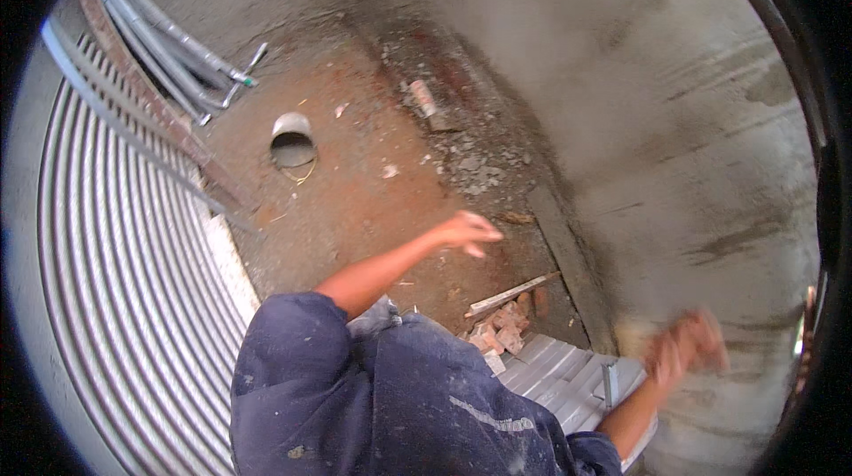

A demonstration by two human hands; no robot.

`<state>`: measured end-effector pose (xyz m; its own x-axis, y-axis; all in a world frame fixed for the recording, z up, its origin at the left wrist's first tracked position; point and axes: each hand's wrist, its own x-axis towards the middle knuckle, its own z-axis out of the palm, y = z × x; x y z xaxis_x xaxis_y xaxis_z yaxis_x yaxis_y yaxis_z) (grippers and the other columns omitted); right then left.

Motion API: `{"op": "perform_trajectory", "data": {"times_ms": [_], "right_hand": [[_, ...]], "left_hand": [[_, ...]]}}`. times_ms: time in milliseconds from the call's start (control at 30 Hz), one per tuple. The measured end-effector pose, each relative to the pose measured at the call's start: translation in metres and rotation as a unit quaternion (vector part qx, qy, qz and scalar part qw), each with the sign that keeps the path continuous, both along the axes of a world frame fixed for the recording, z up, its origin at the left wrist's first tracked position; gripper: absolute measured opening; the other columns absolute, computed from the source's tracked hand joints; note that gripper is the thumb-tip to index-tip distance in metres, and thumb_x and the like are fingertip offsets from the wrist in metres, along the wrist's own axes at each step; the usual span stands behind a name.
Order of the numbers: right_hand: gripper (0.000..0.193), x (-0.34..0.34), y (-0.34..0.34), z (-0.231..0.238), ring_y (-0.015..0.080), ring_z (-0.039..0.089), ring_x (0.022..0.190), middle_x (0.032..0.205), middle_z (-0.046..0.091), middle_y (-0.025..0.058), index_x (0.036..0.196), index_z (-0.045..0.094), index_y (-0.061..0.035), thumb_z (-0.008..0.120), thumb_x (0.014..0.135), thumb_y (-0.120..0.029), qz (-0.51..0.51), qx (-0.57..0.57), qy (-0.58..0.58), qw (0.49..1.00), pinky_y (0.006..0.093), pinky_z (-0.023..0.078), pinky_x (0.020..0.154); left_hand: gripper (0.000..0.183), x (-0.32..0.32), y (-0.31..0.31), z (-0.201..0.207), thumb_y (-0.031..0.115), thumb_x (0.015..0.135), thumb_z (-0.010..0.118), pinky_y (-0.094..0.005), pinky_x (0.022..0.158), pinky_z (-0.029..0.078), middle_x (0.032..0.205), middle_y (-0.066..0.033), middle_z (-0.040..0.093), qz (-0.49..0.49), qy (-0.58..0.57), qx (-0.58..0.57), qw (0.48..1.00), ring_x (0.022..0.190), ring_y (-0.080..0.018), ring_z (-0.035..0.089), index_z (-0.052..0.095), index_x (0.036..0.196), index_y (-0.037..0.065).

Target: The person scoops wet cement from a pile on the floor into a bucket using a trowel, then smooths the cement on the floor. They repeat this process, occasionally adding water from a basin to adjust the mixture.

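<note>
Rough grey plastered wall (674, 121) stands over a dusty red floor (355, 192). My left hand (466, 232) hovers loosely open and empty above the floor. My right hand (685, 347) is blurred against the wall; I cannot tell its grip. Broken bricks (501, 330) lie between them.

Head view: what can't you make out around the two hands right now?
- Right hand: motion-blurred against the grey wall; whether its grip holds anything cannot be told.
- Left hand: palm side turned away.
- Round pipe opening: inside in shadow.
- Brick rubble: partly hidden behind the blue clothing.
</note>
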<state>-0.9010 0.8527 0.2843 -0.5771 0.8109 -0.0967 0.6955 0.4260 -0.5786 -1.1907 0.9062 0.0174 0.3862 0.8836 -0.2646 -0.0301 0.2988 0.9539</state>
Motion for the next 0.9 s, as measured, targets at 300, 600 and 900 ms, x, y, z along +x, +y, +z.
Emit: {"op": "perform_trajectory", "data": {"times_ms": [300, 600, 900], "right_hand": [[0.031, 0.032, 0.016, -0.402, 0.0238, 0.06, 0.084, 0.1, 0.059, 0.0136, 0.102, 0.059, -0.0026, 0.055, 0.083, -0.026, -0.116, -0.224, -0.271, 0.929, 0.0335, 0.048, 0.077], [0.035, -0.15, 0.109, -0.498, 0.0327, 0.06, 0.082, 0.092, 0.061, 0.0207, 0.093, 0.059, 0.0013, 0.047, 0.083, -0.03, 0.089, -0.27, -0.241, 0.928, 0.0392, 0.046, 0.071], [0.028, -0.468, 0.223, -0.525, 0.0285, 0.059, 0.075, 0.083, 0.061, 0.0178, 0.085, 0.061, 0.0007, 0.05, 0.08, -0.025, 0.352, -0.088, -0.259, 0.895, 0.039, 0.047, 0.067]], "left_hand": [[0.072, -0.147, -0.278, -0.212, 0.057, 0.073, 0.053, -0.0403, 0.086, 0.042, 0.113, -0.0244, 0.052, 0.12, 0.317, -0.299, 0.892, 0.098, -0.0342, 0.056, 0.051, 0.116, -0.001], [0.068, -0.193, -0.331, -0.149, 0.058, 0.077, 0.049, -0.0357, 0.08, 0.043, 0.109, -0.0153, 0.056, 0.309, 0.046, -0.503, 0.806, 0.095, -0.0256, 0.054, 0.053, 0.115, 0.001], [0.052, -0.198, -0.327, -0.172, 0.045, 0.08, 0.053, -0.0387, 0.074, 0.041, 0.107, -0.0068, 0.053, 0.675, -0.183, -0.458, 0.549, 0.096, -0.0224, 0.05, 0.049, 0.114, 0.007]]}}
